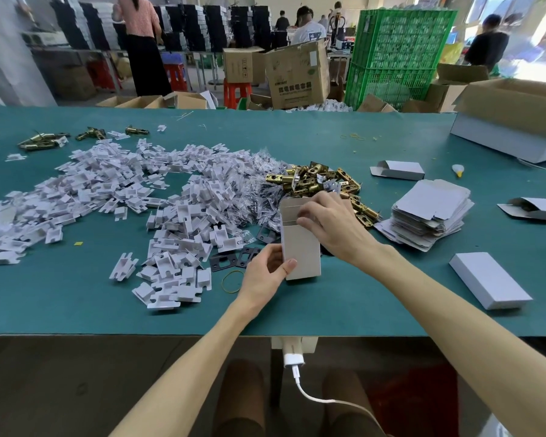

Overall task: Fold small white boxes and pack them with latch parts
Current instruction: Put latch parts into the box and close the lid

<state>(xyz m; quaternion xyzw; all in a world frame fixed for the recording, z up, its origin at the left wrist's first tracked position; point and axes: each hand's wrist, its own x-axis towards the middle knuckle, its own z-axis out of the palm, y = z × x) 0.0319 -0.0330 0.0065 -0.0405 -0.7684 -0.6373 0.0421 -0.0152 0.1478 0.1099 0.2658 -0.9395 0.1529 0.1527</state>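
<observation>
My left hand [265, 269] grips the box [301, 253] near its base; my right hand [325, 222] curls over its open top, perhaps pinching a flap [292, 208], hiding the inside.

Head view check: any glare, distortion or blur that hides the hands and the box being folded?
Head view, centre: left hand, right hand and white box are sharp, evenly lit, shadows soft. Head view, top right: daylight washes out the background. Head view, edges: wide-angle stretch on the forearms; background people look soft.
</observation>
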